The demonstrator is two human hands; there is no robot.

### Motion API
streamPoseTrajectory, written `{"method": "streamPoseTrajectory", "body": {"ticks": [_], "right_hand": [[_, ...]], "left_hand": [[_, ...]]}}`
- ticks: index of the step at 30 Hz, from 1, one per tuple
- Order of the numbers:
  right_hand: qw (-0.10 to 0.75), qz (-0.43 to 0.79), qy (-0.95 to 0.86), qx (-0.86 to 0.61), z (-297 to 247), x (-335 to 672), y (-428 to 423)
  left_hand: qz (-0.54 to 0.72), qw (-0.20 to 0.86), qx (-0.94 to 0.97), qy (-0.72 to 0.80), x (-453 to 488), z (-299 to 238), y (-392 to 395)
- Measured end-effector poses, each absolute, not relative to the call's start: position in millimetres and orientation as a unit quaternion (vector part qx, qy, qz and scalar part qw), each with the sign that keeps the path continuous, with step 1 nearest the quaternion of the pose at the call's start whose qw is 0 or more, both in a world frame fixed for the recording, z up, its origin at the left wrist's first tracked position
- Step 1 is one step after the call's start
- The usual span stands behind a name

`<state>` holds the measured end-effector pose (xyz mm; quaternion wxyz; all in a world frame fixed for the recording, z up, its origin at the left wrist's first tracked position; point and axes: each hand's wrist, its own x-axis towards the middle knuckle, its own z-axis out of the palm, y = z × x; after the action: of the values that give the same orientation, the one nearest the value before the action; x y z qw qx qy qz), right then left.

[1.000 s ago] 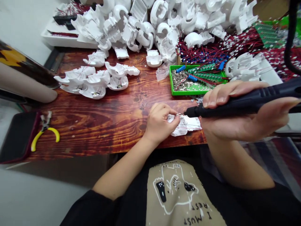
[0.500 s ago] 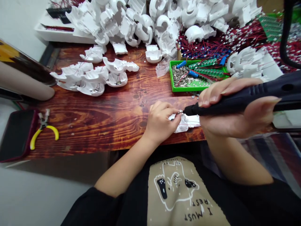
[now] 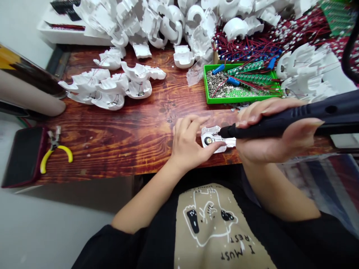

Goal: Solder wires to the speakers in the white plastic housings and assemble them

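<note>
On the wooden surface (image 3: 120,149), a heap of white plastic shells (image 3: 157,26) is waiting at upper frame and wired shells (image 3: 109,89) are lying left of centre. My right hand (image 3: 273,130) is gripping a black pen-style power tool (image 3: 331,109), its tip at the lower-centre white shell (image 3: 214,139), which my open left hand (image 3: 186,144) is steadying.

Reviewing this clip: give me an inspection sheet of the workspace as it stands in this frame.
surface: reddish wood-grain table.
job's things: white plastic piece with a round metal-ringed part and thin wires; black pen-style soldering iron.
clutter: heaped white plastic housings, green tray of small metal parts, yellow-handled pliers, dark phone-like case.
grips: left hand spread, thumb on the white plastic piece; right hand holding the iron, tip over the piece.
cables: red wire bundles; black cord at upper right.
surroundings: another person's forearm at the table's left edge.
</note>
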<state>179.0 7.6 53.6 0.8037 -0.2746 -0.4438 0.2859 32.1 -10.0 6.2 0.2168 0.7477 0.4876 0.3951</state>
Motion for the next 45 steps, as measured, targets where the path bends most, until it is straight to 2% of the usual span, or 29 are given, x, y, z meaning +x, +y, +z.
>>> {"method": "streamPoseTrajectory", "body": {"ticks": [6,14,23,25,27,30,32,37,45], "right_hand": [[0.807,0.310,-0.406,-0.296,36,181,13],[0.816,0.314,-0.407,-0.265,31,178,17],[0.820,0.278,-0.429,-0.258,31,181,24],[0.819,0.275,-0.434,-0.255,33,183,24],[0.818,0.278,-0.433,-0.257,35,185,23],[0.827,0.271,-0.416,-0.264,37,187,22],[0.835,0.266,-0.405,-0.259,36,189,22],[0.839,0.278,-0.396,-0.250,29,191,23],[0.836,0.295,-0.378,-0.266,32,186,24]], "left_hand": [[0.304,0.344,0.745,0.484,19,-8,-14],[0.273,0.330,0.776,0.463,21,-5,-12],[0.319,0.345,0.758,0.452,23,-5,-13],[0.359,0.316,0.744,0.467,27,3,-14],[0.353,0.223,0.756,0.505,34,14,-14],[0.254,0.086,0.795,0.545,48,26,-13],[0.196,0.058,0.807,0.554,56,28,-10],[0.146,0.096,0.785,0.594,63,25,-1],[0.184,0.190,0.713,0.649,63,20,1]]}}
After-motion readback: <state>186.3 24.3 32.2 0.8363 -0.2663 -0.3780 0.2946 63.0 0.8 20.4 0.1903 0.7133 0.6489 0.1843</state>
